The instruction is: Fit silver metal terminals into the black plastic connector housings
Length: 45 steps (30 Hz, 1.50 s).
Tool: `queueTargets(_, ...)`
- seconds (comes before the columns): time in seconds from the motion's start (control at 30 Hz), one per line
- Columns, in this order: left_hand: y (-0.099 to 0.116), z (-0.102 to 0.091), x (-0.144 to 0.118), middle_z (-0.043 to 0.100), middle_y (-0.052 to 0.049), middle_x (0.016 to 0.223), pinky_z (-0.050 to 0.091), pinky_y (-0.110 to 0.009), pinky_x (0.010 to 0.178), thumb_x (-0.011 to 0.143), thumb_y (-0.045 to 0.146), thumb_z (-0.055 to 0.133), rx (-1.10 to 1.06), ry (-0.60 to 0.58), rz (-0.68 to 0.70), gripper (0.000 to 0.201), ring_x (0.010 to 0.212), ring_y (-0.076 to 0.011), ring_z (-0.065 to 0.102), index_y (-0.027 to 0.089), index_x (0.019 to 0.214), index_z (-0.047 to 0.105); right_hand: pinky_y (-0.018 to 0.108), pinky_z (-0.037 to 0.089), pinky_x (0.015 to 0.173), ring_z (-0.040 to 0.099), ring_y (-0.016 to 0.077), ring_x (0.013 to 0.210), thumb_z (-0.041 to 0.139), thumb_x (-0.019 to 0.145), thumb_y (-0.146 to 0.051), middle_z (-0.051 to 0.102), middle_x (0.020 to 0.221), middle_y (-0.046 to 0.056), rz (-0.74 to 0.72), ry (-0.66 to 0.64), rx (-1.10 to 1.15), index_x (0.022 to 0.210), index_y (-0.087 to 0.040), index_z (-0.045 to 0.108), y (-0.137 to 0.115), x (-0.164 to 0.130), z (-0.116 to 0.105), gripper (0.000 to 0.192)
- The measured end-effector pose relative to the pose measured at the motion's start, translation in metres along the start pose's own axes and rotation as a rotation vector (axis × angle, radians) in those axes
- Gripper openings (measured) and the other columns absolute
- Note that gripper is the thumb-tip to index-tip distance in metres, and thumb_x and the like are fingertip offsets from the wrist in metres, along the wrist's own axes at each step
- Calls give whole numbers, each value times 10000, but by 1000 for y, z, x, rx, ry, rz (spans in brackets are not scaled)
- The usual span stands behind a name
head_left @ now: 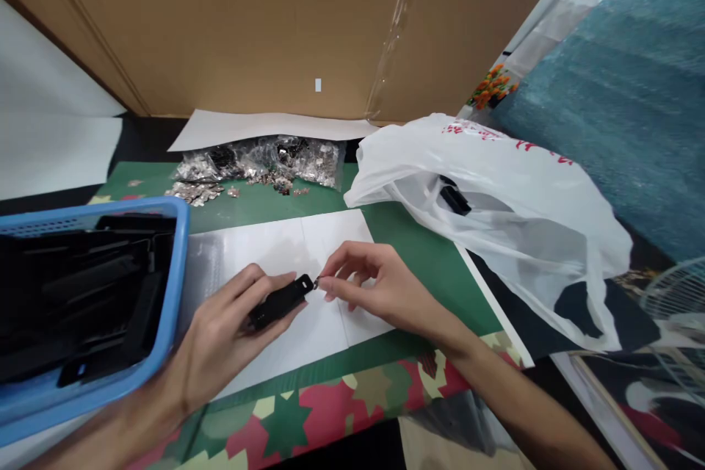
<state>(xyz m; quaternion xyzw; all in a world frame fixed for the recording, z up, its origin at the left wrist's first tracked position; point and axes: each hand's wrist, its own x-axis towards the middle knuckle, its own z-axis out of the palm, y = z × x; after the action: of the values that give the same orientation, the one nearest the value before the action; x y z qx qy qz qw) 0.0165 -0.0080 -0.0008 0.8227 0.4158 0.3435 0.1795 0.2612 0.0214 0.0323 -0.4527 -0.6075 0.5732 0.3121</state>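
A black rectangular plastic part (280, 302) with a small slot at its end is gripped in my left hand (231, 316), thumb along one side and fingers along the other. Between the thumb and forefinger of my right hand (374, 283) is a small metal piece (316, 283), held right at the slotted end of the black part. Whether the piece touches the part or sits in it, I cannot tell. Both hands are over white paper sheets (264, 250) on a green mat.
At left stands a blue basket (183, 257) full of black parts. Plastic bags of small metal pieces (319, 161) lie at the back, with a loose pile (195, 193) before them. A white plastic bag (529, 183) spreads at right; a cardboard panel (247, 29) rises behind.
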Motion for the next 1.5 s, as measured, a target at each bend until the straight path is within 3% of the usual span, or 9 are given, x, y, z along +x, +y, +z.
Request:
queueTargets(0.2,-1,6,-6,632,-4,908,543,-226,694,978,213,675,86,1,39,291,786,-141,690,205,1257,593,246,532,551,698,160,659,829,835,-454,769,753,41,98,9,68,800,-203,685,12,2,10,292)
queueTargets(0.33,-2,7,-7,636,-6,884,549,-244,687,991,257,659,133,-7,73,271,795,-165,714,200,1246,585,259,501,630,672,148,672,769,897,-393,747,742,21,53,-17,-58,778,-207,661,13,3,11,246)
queueTargets(0.5,-5,8,-10,650,-10,890,572,-261,732,1007,263,622,122,-18,98,230,804,-176,728,206,1224,571,250,445,597,571,130,628,708,896,-256,630,696,-28,-39,3,-234,749,-225,609,7,2,16,180)
queueTargets(0.73,-8,10,-15,644,-26,924,573,-281,775,1013,215,610,130,-80,145,325,849,-187,712,184,1327,531,261,445,645,554,135,654,632,899,-170,583,706,-34,-141,-39,-371,737,-233,555,2,1,16,191)
queueTargets(0.93,-8,10,-19,646,-57,984,564,-298,753,1018,175,582,139,-131,172,364,901,-211,706,165,1373,506,266,417,629,524,136,639,633,896,-164,552,679,-37,-95,-59,-413,723,-230,525,1,0,20,215)
queueTargets(1.1,-5,9,-19,639,-50,951,559,-291,741,1018,180,598,99,-92,185,334,856,-193,686,158,1341,519,245,425,616,554,129,655,742,889,-295,609,692,-29,78,-237,-126,776,-207,612,2,6,4,194)
queueTargets(1.2,-3,6,-19,640,-35,901,563,-274,724,1036,202,575,48,-85,207,317,806,-174,672,169,1347,526,235,470,645,610,123,680,850,811,-332,694,784,-6,165,-338,82,922,-185,694,6,10,-8,241)
queueTargets(1.37,-6,3,-22,689,-74,987,583,-281,780,1029,101,516,19,-68,326,399,861,-178,664,126,1428,504,217,504,638,665,123,688,914,749,-342,729,777,12,245,-365,218,994,-158,759,11,14,-10,344)
queueTargets(1.5,-3,4,-18,657,-71,949,568,-276,795,1028,102,542,36,-52,267,332,867,-180,658,95,1360,542,202,515,643,686,123,705,897,780,-369,752,777,22,249,-307,229,1003,-157,774,13,12,-7,331)
